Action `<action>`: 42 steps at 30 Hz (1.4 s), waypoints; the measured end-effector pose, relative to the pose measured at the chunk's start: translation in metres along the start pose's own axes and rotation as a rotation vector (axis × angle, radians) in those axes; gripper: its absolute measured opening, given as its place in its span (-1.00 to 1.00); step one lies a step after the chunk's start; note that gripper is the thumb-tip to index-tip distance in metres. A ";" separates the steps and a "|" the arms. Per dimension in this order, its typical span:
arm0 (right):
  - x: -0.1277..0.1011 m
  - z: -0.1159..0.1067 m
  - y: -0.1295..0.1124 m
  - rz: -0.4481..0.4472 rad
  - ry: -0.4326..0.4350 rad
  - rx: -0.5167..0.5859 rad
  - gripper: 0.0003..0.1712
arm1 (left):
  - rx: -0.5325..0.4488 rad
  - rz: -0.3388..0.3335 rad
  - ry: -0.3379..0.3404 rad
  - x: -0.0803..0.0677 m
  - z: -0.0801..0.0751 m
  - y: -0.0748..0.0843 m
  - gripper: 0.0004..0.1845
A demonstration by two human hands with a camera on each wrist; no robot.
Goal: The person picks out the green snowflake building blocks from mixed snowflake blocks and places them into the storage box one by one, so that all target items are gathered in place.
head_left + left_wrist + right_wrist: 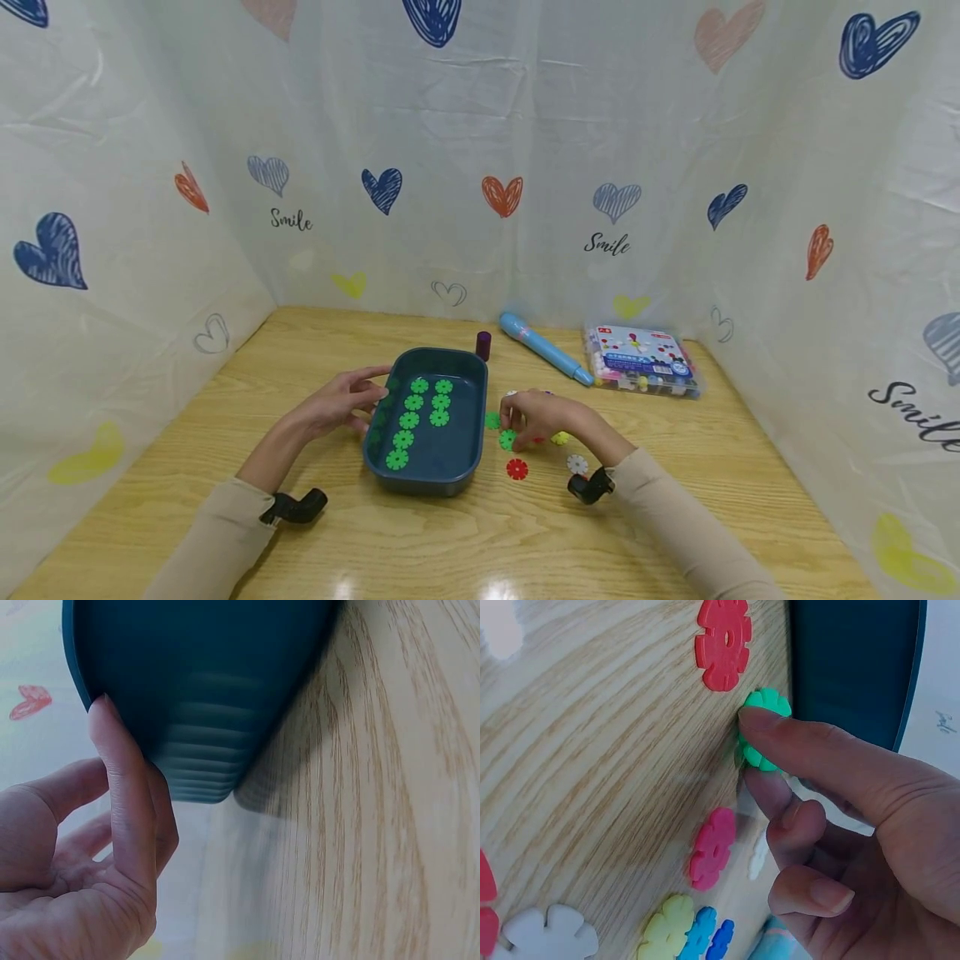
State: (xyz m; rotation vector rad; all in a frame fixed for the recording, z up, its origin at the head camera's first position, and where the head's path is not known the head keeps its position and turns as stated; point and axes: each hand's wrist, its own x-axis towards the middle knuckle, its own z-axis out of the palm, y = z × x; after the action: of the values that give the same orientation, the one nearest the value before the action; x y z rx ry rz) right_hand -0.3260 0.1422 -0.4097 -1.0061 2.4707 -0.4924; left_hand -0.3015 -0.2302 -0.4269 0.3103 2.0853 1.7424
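Observation:
A dark blue rectangular dish (459,454) stands on the table, with several green snowflake discs (408,420) lying in it in two rows. My left hand (339,407) touches its left side; in the left wrist view, a fingertip (105,712) rests against the dish's rim. To the right of the dish, my right hand (542,414) pinches a green snowflake disc (763,699) between thumb and finger, close to the table. Whether this disc is off the table, I cannot tell. Another green disc (492,420) lies beside the dish's right wall.
Loose discs lie around my right hand: red (517,469), white (577,464), yellow (560,437), pink (712,849) and blue (697,934). Behind them are a dark purple cylinder (483,345), a light blue tube (546,348) and a clear plastic case (641,360). A heart-printed curtain (450,250) encloses the table.

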 end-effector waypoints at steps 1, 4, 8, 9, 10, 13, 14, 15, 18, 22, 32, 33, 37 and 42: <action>0.000 0.000 0.000 -0.003 0.000 0.005 -0.70 | 0.000 0.000 0.000 0.000 0.000 0.000 -0.30; -0.001 -0.003 0.000 -0.008 0.006 0.022 -0.76 | 0.003 0.001 -0.001 0.000 0.001 0.001 -0.29; -0.002 -0.007 0.000 -0.026 0.033 0.007 -0.83 | 0.006 -0.001 -0.003 -0.001 0.001 0.001 -0.30; -0.002 -0.008 0.000 -0.028 0.037 -0.003 -0.84 | 0.007 0.000 -0.003 -0.001 0.001 0.001 -0.30; -0.003 -0.009 0.000 -0.032 0.042 -0.008 -0.85 | 0.007 -0.001 -0.003 -0.002 0.001 0.001 -0.30; -0.004 -0.011 0.002 -0.040 0.048 -0.023 -0.84 | 0.008 -0.001 -0.001 -0.002 0.001 0.001 -0.30; -0.004 -0.012 0.002 -0.042 0.051 -0.024 -0.84 | 0.009 -0.003 0.000 -0.001 0.001 0.001 -0.30; -0.004 -0.012 0.003 -0.044 0.054 -0.025 -0.85 | 0.010 -0.004 0.001 -0.001 0.001 0.001 -0.30; -0.006 -0.014 0.006 -0.049 0.068 -0.016 -0.87 | 0.011 -0.006 -0.001 0.000 0.001 0.002 -0.30; -0.007 -0.017 0.007 -0.056 0.089 -0.008 -0.90 | 0.009 -0.007 -0.007 0.000 0.001 0.002 -0.30; -0.006 -0.033 0.002 -0.069 0.146 0.010 -0.91 | -0.002 0.003 -0.005 -0.001 0.000 0.000 -0.30; -0.006 -0.035 0.001 -0.075 0.147 0.004 -0.91 | 0.000 0.003 -0.003 -0.001 0.000 0.000 -0.30; -0.006 -0.040 -0.001 -0.087 0.159 -0.015 -0.91 | 0.007 -0.001 -0.001 -0.001 0.000 0.000 -0.29; -0.007 -0.047 -0.007 -0.092 0.162 -0.037 -0.89 | 0.012 0.002 -0.008 -0.001 0.000 -0.001 -0.28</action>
State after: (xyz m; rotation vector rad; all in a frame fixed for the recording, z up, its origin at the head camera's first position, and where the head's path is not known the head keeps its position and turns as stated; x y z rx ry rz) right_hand -0.3408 0.1499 -0.3650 -1.1395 2.5928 -0.5801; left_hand -0.3011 -0.2308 -0.4273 0.3218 2.0913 1.7278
